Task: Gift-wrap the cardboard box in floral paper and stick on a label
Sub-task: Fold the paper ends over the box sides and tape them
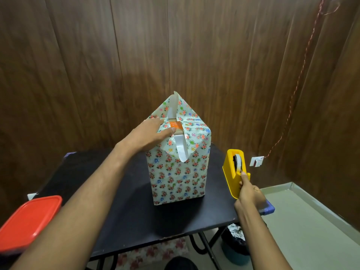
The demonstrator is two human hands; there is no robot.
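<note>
The cardboard box (178, 172) stands upright in the middle of the black worktop (124, 201), its sides already covered in floral paper (175, 178), and it serves as the landmark here. On top of the box the left hand (150, 133) lies flat, fingers straight and pressed down on the left-hand fold, the thumb reaching toward the gap where an orange patch of bare box (176, 125) shows. The far flap (174, 106) stands up behind that gap, and the near flap (182, 151) hangs down the front face, white underside showing; neither is fixed. To the right of the box, at the worktop's edge, sits a yellow tape dispenser (234, 172), and the right hand (250, 191) curls round its front end, thumb up at the tape (238, 164). The hand seems to be drawing off a strip. The risks, as I judge them: the dispenser is close to the edge, so a hard one-handed pull could drag or tip it off; if the left hand eases up, the pressed fold may spring open and the top will need refolding; a long strip may curl and stick to itself. A red lid (29, 221) lies to the left of the box, partly out of view.
</note>
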